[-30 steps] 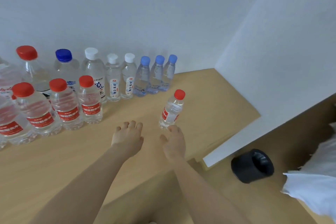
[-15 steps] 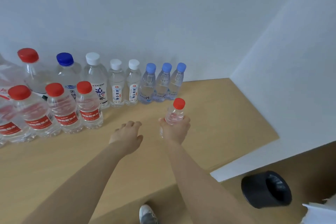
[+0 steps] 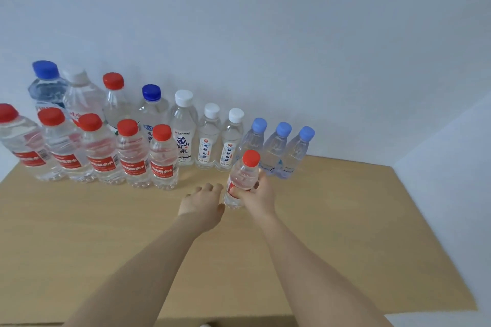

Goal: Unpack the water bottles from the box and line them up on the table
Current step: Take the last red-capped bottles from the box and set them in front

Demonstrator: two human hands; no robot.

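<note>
My right hand (image 3: 259,195) grips a small red-capped water bottle (image 3: 243,175) around its body, upright on the wooden table (image 3: 345,233). My left hand (image 3: 200,204) rests palm down on the table just left of that bottle, fingers loosely bent and holding nothing. A front row of several red-capped, red-labelled bottles (image 3: 163,158) stands to the left. Behind it a back row runs along the wall: blue, white and red caps, then two white-capped bottles (image 3: 208,138) and three light-blue-capped bottles (image 3: 277,150). The box is out of view.
A white wall (image 3: 265,34) backs the table and another white wall (image 3: 451,167) closes the right side. Bare tabletop lies in front of the rows and to the right of the held bottle. The table's near edge runs along the bottom of the view.
My right hand closed around the small red-capped bottle and carried it left and back toward the rows. The view swung left, so the floor and black object dropped out of sight.
</note>
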